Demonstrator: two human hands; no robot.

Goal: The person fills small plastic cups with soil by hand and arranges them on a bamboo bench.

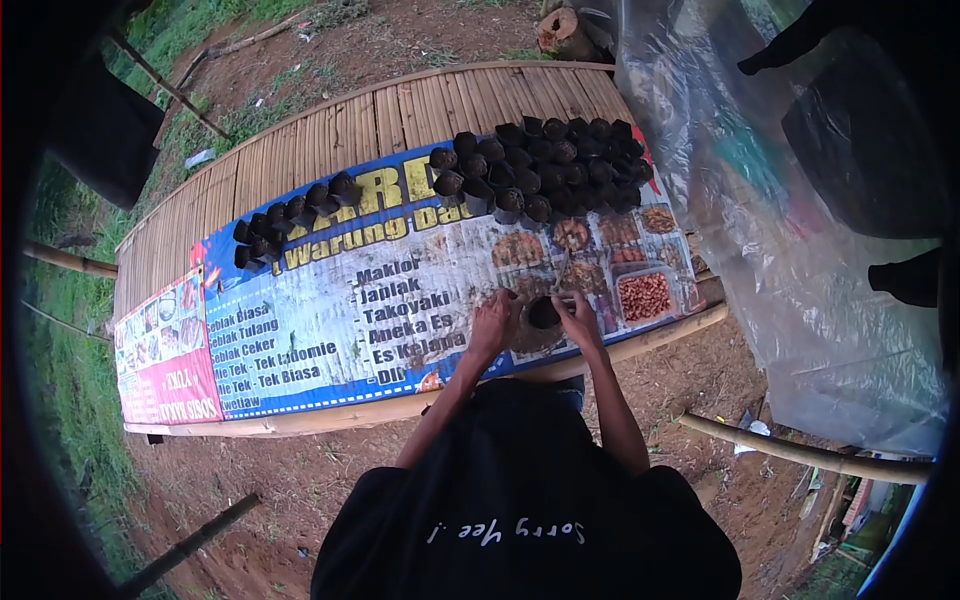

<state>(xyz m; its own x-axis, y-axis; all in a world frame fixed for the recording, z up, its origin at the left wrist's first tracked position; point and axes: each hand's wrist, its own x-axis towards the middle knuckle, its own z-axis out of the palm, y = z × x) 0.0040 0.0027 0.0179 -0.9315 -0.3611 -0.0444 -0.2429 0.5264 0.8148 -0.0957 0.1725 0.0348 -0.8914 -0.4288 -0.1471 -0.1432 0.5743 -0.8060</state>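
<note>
A small black planting bag point(544, 314), its round mouth facing up, stands between my hands near the table's front edge. My right hand point(580, 322) is closed on the bag's right rim. On the left, my left hand point(496, 321) is close beside the bag, its fingers drawn together; anything between them is too small to make out. Just right of my right hand is a clear-rimmed box of reddish-brown seeds or nuts point(646, 298). A thin stick-like thing point(562, 268) lies beyond the bag.
Many filled black planting bags point(540, 170) stand in a block at the back right. A smaller row of bags point(296, 212) is at the left. A printed banner point(300, 320) covers much of the bamboo table point(300, 135). Clear plastic sheeting point(720, 200) hangs at the right.
</note>
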